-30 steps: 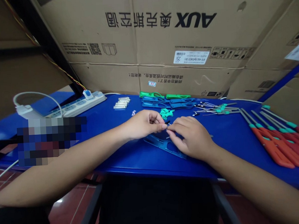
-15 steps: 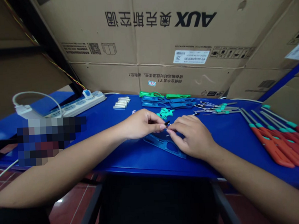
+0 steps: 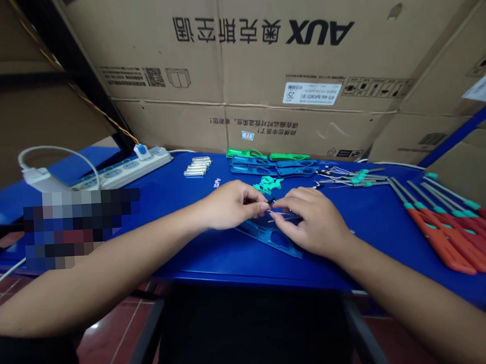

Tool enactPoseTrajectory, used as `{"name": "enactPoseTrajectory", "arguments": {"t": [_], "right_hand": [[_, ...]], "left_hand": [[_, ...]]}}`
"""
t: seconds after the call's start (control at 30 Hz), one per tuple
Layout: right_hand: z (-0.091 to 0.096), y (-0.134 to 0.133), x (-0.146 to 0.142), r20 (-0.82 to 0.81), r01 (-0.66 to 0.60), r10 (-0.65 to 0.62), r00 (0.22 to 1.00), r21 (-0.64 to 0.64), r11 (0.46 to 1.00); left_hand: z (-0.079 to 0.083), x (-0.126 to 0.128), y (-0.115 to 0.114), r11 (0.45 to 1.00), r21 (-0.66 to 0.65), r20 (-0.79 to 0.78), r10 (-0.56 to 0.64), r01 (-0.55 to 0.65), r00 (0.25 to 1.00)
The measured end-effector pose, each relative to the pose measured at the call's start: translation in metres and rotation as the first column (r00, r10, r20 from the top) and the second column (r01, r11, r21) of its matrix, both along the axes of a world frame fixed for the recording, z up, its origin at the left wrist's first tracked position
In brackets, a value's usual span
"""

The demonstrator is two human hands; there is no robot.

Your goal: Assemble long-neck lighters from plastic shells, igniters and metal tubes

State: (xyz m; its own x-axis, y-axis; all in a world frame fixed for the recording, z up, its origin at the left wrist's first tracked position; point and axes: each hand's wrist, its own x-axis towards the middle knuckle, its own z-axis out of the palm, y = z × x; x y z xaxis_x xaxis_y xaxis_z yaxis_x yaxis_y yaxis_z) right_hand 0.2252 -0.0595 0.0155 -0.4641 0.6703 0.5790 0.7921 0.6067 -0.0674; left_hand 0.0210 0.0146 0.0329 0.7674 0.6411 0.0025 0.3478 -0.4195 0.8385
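Right fingers (image 3: 287, 201) now part slightly; left fingers (image 3: 256, 209) grip a black part (image 3: 270, 201). Blue shell (image 3: 266, 236) near the counter (image 3: 214, 262) front looks unfinished; orange lighters (image 3: 454, 255), right edge, look assembled.

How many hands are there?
2: the left hand, pinching a small black part, and the right hand, close beside it. No others show.

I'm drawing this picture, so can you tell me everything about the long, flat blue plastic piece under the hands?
The long, flat blue plastic piece looks shiny and slim, with a rounded opening towards its right end. It lies slanted on the smooth blue tabletop, its right end closer to the table's front edge. The bare left hand and bare right hand hide parts of it; I can't tell if either touches it.
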Motion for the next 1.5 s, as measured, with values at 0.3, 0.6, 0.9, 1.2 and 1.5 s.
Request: {"name": "enactPoseTrajectory", "arguments": {"t": [0.3, 0.6, 0.9, 1.2, 1.5], "right_hand": [[0.0, -0.002, -0.001, 0.204, -0.034, 0.011, 0.979, 0.108, 0.994], [0.0, -0.003, 0.004, 0.209, -0.093, 0.062, 0.976, 0.141, 0.986], [-0.002, -0.002, 0.003, -0.034, -0.094, 0.092, 0.995, -0.077, 0.993], [0.0, -0.003, 0.004, 0.155, -0.14, 0.112, 0.982, 0.186, 0.972], [0.0, -0.003, 0.006, -0.056, -0.131, 0.133, 0.99, 0.043, 0.99]], "left_hand": [[0.009, -0.003, -0.002, 0.993, 0.105, -0.106, -0.049, 0.06, 0.993], [0.003, -0.003, 0.003, 0.996, -0.075, -0.083, -0.063, 0.057, 0.995], [-0.001, -0.006, 0.005, 0.98, -0.116, -0.051, -0.171, 0.164, 0.984], [-0.007, -0.005, 0.009, 0.912, -0.395, 0.086, -0.084, 0.112, 0.993], [-0.009, -0.006, 0.009, 0.916, -0.377, 0.07, -0.12, 0.138, 0.99]]}}
